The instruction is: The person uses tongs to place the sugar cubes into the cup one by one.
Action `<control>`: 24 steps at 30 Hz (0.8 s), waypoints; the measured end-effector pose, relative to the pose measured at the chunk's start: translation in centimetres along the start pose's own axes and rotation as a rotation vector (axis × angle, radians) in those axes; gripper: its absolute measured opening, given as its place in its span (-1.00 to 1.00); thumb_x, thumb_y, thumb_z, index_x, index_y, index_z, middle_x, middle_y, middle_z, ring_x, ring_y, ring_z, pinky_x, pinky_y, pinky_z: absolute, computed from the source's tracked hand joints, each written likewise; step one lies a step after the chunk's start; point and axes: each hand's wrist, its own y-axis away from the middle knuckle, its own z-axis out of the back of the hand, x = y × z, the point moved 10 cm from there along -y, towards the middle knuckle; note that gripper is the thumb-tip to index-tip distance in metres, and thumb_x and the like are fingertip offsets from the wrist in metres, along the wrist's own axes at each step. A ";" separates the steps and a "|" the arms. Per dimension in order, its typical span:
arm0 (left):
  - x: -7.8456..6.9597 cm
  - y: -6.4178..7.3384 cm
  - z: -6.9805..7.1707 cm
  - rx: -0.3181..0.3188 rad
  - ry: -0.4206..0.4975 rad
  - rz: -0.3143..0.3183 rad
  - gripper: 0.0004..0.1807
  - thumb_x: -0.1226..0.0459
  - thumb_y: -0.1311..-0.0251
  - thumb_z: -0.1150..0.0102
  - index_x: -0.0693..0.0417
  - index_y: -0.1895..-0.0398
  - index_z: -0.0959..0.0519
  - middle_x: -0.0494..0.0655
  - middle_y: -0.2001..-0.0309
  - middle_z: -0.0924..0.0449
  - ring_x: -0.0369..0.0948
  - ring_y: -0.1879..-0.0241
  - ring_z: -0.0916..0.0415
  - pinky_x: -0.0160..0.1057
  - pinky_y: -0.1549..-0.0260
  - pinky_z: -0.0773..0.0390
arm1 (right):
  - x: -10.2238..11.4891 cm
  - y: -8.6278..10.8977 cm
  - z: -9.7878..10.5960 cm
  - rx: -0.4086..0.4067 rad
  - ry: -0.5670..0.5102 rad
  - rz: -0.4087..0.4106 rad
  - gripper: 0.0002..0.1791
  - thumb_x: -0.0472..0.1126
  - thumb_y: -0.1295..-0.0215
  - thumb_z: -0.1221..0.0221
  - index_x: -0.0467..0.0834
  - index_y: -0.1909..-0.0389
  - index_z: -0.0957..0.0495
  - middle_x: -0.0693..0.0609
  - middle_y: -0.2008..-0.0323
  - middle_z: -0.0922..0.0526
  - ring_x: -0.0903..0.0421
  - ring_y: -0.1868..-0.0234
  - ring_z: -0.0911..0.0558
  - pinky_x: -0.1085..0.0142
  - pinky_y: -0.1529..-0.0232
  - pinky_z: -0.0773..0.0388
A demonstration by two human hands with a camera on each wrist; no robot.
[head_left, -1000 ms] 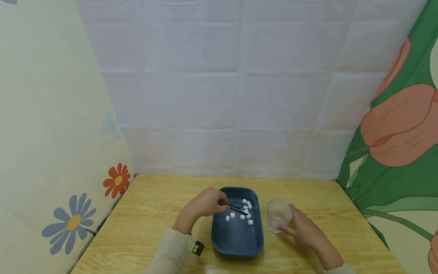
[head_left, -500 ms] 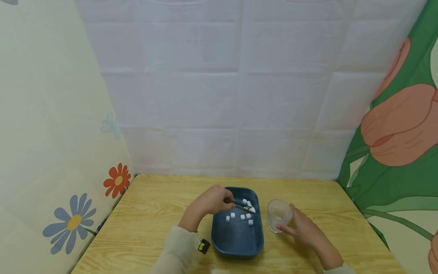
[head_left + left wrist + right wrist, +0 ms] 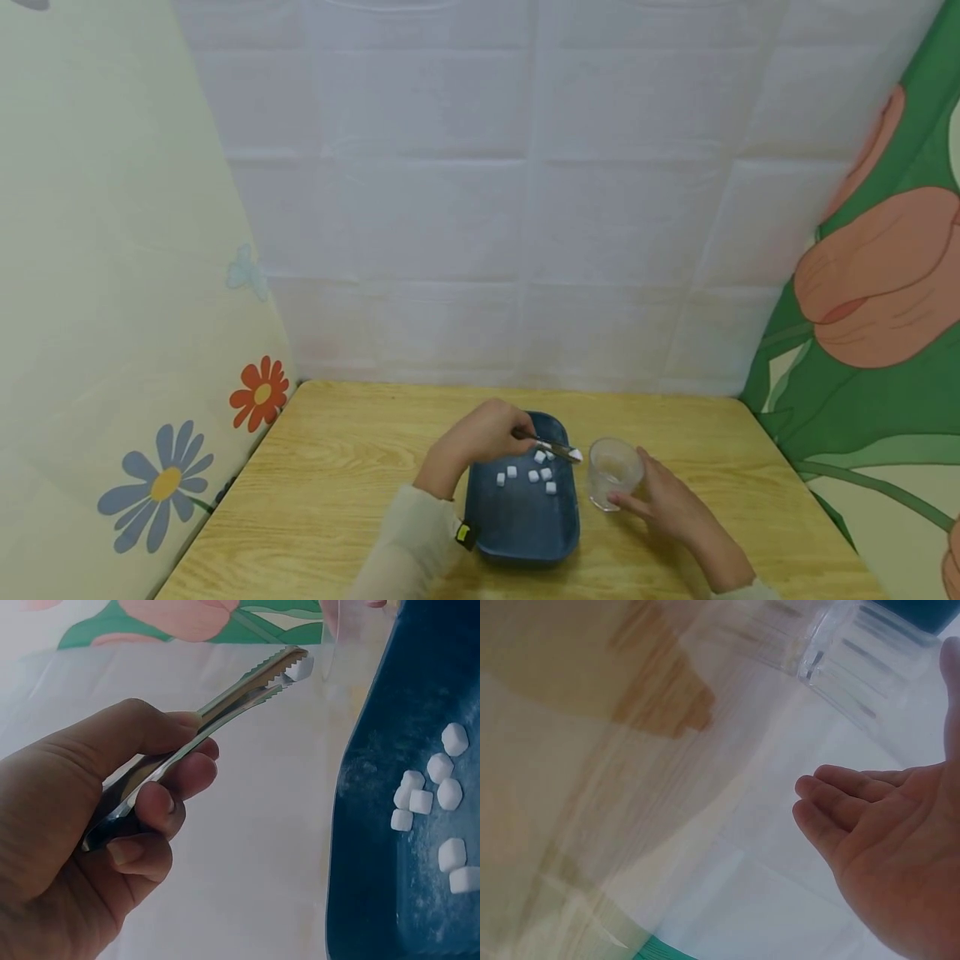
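My left hand (image 3: 487,433) grips a pair of metal tongs (image 3: 247,688) with toothed tips. Between the tips sits a white sugar cube (image 3: 301,669). In the head view the tongs reach over the right rim of the dark blue tray (image 3: 525,525), close to a clear glass (image 3: 611,468). Several more sugar cubes (image 3: 546,474) lie loose in the tray. My right hand (image 3: 675,504) is at the glass's right side, thumb at its front and fingers behind. In the right wrist view those fingers (image 3: 840,799) are fairly straight beside the glass.
The tray and glass stand on a wooden table (image 3: 360,450). A white sheet (image 3: 420,217) hangs behind it. Flower-patterned cloths flank the table on the left and right.
My left hand has moved right with the tongs, carrying a sugar cube from the pile in the tray to its right rim. The right hand and glass have stayed in place.
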 end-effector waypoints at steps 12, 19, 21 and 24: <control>-0.9 -1.5 -0.7 -0.004 0.017 -0.007 -0.88 0.18 -0.39 -0.25 -0.09 0.19 -0.76 -0.39 0.40 -0.64 -0.45 0.50 -0.49 -0.43 0.44 -0.50 | 0.2 0.1 0.1 -0.012 0.004 0.023 0.24 0.35 -0.23 -0.27 -0.61 -0.43 -0.02 -0.63 -0.34 -0.21 -0.52 -0.32 -0.34 -0.32 -0.24 -0.32; -1.1 -2.2 -1.6 0.008 0.044 -0.009 -0.84 0.19 -0.40 -0.23 0.02 0.14 -0.76 -0.36 0.41 -0.64 -0.46 0.49 -0.49 -0.43 0.43 -0.51 | 0.4 0.1 0.2 -0.028 -0.014 0.053 0.22 0.34 -0.22 -0.29 -0.59 -0.43 -0.05 -0.62 -0.32 -0.27 -0.50 -0.30 -0.38 -0.32 -0.22 -0.35; -1.1 -2.4 -1.8 0.010 0.060 -0.003 -0.83 0.19 -0.41 -0.23 0.03 0.12 -0.75 -0.35 0.39 -0.65 -0.45 0.48 -0.51 -0.43 0.42 -0.51 | 0.5 0.1 0.3 -0.041 -0.029 0.071 0.18 0.32 -0.21 -0.31 -0.56 -0.43 -0.09 -0.57 -0.28 -0.35 -0.46 -0.27 -0.44 -0.30 -0.20 -0.38; -1.2 -2.5 -2.0 0.012 0.083 0.007 -0.82 0.19 -0.41 -0.22 0.03 0.10 -0.75 -0.33 0.36 -0.67 -0.43 0.50 -0.53 -0.42 0.43 -0.52 | 0.7 0.2 0.5 -0.066 -0.054 0.099 0.09 0.28 -0.20 -0.34 -0.48 -0.40 -0.20 -0.44 -0.18 -0.50 -0.36 -0.20 -0.53 -0.26 -0.17 -0.43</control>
